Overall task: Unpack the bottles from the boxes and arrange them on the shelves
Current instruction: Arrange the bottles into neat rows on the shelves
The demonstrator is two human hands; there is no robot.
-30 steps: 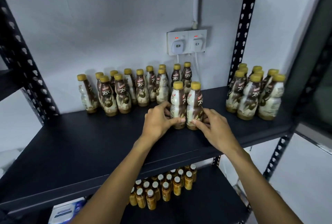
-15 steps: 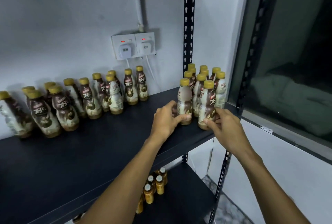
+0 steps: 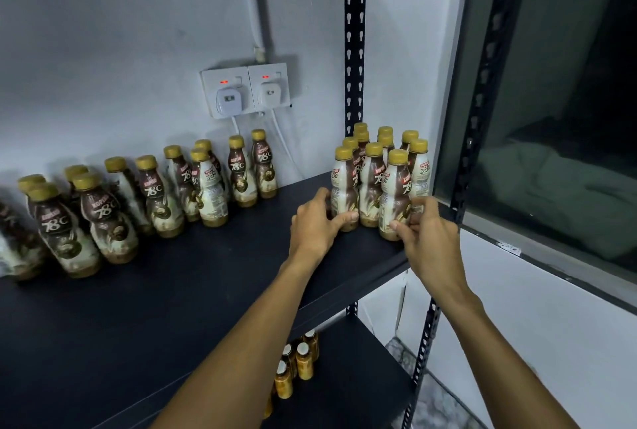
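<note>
Black metal shelf [image 3: 172,297] against a white wall with a double socket [image 3: 249,90], dark window [image 3: 558,118] to the right, small amber bottles [image 3: 296,365] on the lower shelf. Bare dark board across the front and middle, between a loose row of coffee bottles [image 3: 151,196] at the back left and a tight cluster [image 3: 379,170] at the right corner by the slotted upright [image 3: 354,49]. Left hand [image 3: 315,227] wrapped around the cluster's front-left bottle [image 3: 344,191], right hand [image 3: 429,239] pinching the front-right bottle [image 3: 394,201] near the shelf edge.

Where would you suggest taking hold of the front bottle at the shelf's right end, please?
Grip the front bottle at its narrow waist, below the gold cap, coming from the open front of the shelf. It stands upright, with other bottles packed behind and to its left, so only the front and right sides are free.
</note>
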